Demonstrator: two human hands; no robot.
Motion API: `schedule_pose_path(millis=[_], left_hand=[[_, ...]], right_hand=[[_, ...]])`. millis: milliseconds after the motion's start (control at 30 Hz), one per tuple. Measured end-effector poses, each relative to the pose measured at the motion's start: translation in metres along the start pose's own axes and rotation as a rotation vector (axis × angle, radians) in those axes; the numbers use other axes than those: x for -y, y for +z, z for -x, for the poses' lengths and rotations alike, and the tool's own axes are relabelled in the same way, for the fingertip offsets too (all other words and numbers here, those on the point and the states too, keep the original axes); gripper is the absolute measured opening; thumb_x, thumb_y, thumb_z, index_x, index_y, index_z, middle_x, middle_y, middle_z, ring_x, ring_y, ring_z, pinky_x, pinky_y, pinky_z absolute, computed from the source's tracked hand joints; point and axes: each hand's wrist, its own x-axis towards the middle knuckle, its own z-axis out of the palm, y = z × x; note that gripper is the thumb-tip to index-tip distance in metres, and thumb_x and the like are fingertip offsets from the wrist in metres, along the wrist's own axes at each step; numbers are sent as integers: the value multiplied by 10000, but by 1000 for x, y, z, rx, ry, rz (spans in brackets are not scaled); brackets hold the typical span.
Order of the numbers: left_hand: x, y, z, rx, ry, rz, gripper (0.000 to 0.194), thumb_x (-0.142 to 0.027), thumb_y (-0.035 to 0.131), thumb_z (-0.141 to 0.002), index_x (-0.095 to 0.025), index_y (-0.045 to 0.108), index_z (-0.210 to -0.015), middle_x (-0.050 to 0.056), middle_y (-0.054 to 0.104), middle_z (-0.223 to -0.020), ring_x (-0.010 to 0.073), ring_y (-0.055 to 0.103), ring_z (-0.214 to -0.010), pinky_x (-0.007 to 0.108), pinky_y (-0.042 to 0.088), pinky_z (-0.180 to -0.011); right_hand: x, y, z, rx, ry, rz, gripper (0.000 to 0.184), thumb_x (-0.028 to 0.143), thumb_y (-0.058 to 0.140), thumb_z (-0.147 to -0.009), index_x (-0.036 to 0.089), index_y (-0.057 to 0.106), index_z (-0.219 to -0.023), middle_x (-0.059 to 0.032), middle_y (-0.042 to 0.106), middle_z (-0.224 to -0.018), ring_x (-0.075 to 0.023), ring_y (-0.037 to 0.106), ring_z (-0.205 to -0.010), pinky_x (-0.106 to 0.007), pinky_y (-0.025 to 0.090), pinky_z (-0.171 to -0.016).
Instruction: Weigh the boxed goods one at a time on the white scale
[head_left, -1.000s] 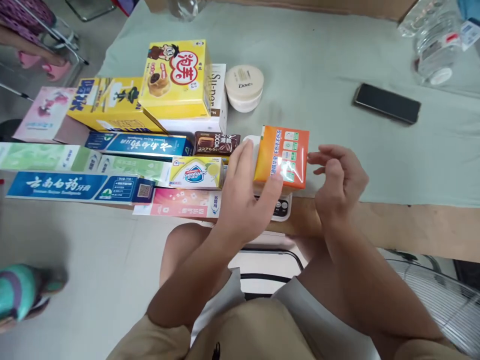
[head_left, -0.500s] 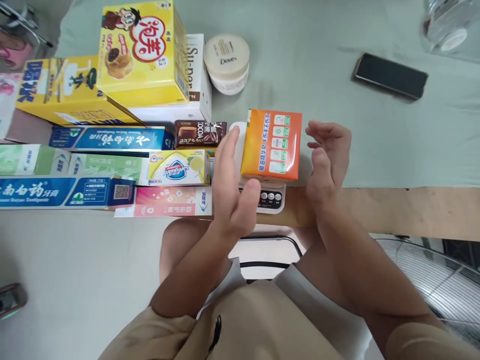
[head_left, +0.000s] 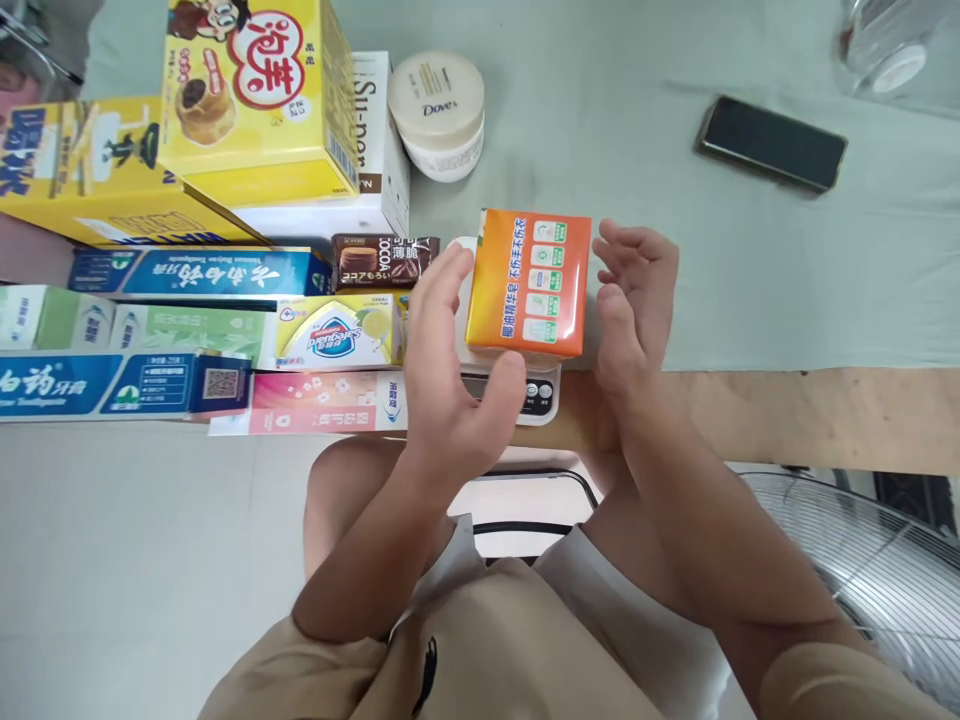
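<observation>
An orange soap pack point(head_left: 531, 283) rests on a white kitchen scale point(head_left: 553, 405) at the table's front edge. Part of the scale's dark button panel shows below the pack; my left hand covers the rest. My left hand point(head_left: 454, 365) is held at the pack's left side, fingers stretched out and thumb apart, holding nothing. On the other side, my right hand point(head_left: 636, 300) hovers near the pack with its fingers loosely curved and apart, a gap between it and the pack. Close to the left hand's fingers are a brown cocoa biscuit packet point(head_left: 379, 262) and a yellow Safeguard soap box point(head_left: 336, 333).
Several toothpaste boxes point(head_left: 202, 273) lie in rows on the left. Behind them stand yellow cartons point(head_left: 255, 110) and a Dove jar point(head_left: 437, 115). A phone point(head_left: 772, 143) lies at the right, with a clear plastic container point(head_left: 900, 50) beyond. A fan point(head_left: 877, 560) stands below the table edge.
The whole view has shifted slightly, with things appearing further left. My right hand sits a little closer to the pack's side. The pack remains on the scale.
</observation>
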Motion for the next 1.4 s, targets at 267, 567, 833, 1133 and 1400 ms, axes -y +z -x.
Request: schedule_pose_path(millis=[267, 567, 833, 1133, 1400], left_hand=[[1, 6, 3, -5, 114, -207, 839, -386, 749, -838, -276, 362, -1574, 164, 411, -1645, 357, 407, -1565, 565, 371, -1293], [-10, 10, 8, -79, 73, -349, 1010, -496, 896, -731, -307, 367, -1571, 164, 412, -1593, 400, 393, -1527, 619, 365, -1261], [-20, 7, 0, -33, 41, -302, 870, -272, 794, -795, -280, 369, -1555, 120, 529, -1469, 312, 547, -1406, 480, 523, -1156], [-19, -6, -19, 94, 67, -106, 915, -290, 773, -749, -289, 352, -1561, 118, 536, -1505, 321, 568, -1415, 494, 515, -1190], [-70, -39, -72, 396, 89, -446, 944, -272, 799, -770, -317, 362, -1605, 77, 468, -1645, 347, 493, -1517, 480, 496, -1231]], right_hand=[[-3, 4, -7, 69, 52, -65, 472, 512, 452, -1020, 352, 407, -1462, -77, 564, -1575, -259, 523, -1499, -584, 431, -1214], [2, 7, -13, 62, 121, -118, 522, 476, 610, -910, 300, 523, -1393, -72, 703, -1359, -259, 631, -1324, -552, 465, -1177], [15, 3, -18, 94, 287, -137, 378, 513, 723, -784, 277, 548, -1022, -35, 676, -1080, -245, 657, -1017, -484, 540, -957], [17, -5, -35, 140, 324, -558, 626, 688, 795, -750, 265, 335, -797, -69, 697, -1417, -290, 689, -1231, -480, 605, -970], [31, -9, -53, 212, 201, -370, 651, 735, 628, -820, 370, 391, -1305, -63, 644, -1406, -284, 709, -1199, -473, 642, -927]])
